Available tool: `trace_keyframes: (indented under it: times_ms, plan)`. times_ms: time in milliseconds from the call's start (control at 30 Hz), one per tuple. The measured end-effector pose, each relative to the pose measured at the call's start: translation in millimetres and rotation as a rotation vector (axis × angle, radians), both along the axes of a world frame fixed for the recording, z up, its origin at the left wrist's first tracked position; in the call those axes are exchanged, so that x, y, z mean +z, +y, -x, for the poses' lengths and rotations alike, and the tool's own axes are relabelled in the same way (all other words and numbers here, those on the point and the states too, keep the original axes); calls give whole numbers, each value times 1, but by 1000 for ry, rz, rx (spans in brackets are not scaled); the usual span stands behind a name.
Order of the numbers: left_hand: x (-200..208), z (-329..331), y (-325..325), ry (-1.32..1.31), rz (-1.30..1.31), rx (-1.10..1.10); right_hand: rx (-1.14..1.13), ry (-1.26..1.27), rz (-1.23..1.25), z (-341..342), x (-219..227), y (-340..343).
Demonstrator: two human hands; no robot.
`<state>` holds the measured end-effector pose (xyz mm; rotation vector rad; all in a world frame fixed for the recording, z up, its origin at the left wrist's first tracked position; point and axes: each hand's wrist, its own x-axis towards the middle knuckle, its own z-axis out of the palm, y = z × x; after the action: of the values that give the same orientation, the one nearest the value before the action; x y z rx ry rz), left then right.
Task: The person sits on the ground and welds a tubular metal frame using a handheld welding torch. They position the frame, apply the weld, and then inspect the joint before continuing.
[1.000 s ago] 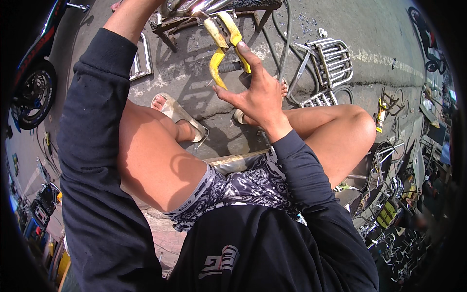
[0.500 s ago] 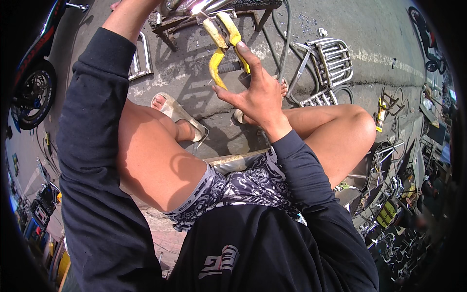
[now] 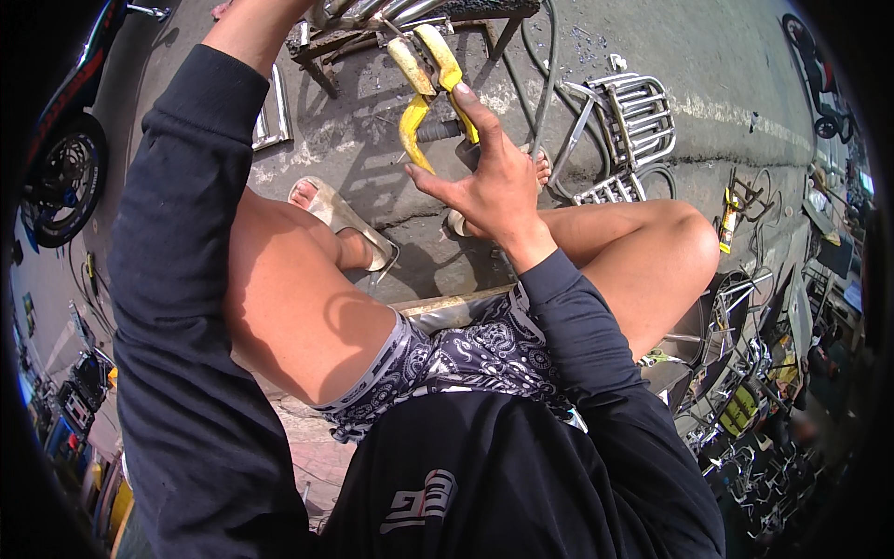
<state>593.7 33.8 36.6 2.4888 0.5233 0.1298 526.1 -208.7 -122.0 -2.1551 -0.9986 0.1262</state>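
My right hand (image 3: 494, 177) is closed round a yellow electrode holder (image 3: 412, 126), a welding clamp with worn, pale jaws and a dark spring between its levers. From the jaws a thin rod (image 3: 391, 28) points up toward shiny metal tubes (image 3: 410, 9) at the top edge. These tubes rest on a dark metal stand (image 3: 475, 11). My left forearm (image 3: 256, 33) reaches up past the top edge beside the tubes, and the left hand is out of sight. Whatever it touches is hidden too.
A chrome rack (image 3: 643, 116) lies on the concrete to the right, beside dark cables (image 3: 549, 70). Another chrome frame (image 3: 275, 116) lies left of the stand. A motorcycle wheel (image 3: 70, 177) stands at far left. Metal parts (image 3: 736, 307) clutter the lower right.
The bright welding glow at the rod's tip has gone out. My left forearm has shifted slightly to the right; the right hand and the electrode holder have hardly moved.
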Motion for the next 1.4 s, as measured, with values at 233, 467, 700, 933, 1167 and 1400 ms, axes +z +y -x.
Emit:
trace_keyframes:
  times_ms: [233, 467, 700, 933, 1167, 1400]
  plan:
    - [-6, -6, 3, -64, -81, -51, 2, -9, -3, 0, 1, 1]
    - [-11, -10, 5, -109, -62, -99, -8, 1, 21, 0, 2, 0]
    - [-6, -10, -1, -57, 2, -86, -27, -5, 64, 0, 3, 0]
    - [-1, -11, -3, 9, -5, -56, -28, -8, 87, 0, 2, 0]
    - [-2, -11, -2, -24, 5, -64, -22, -34, 78, 0, -1, -1]
    - [-2, -9, -3, -59, -67, -60, -27, 2, 11, 0, -5, -1]
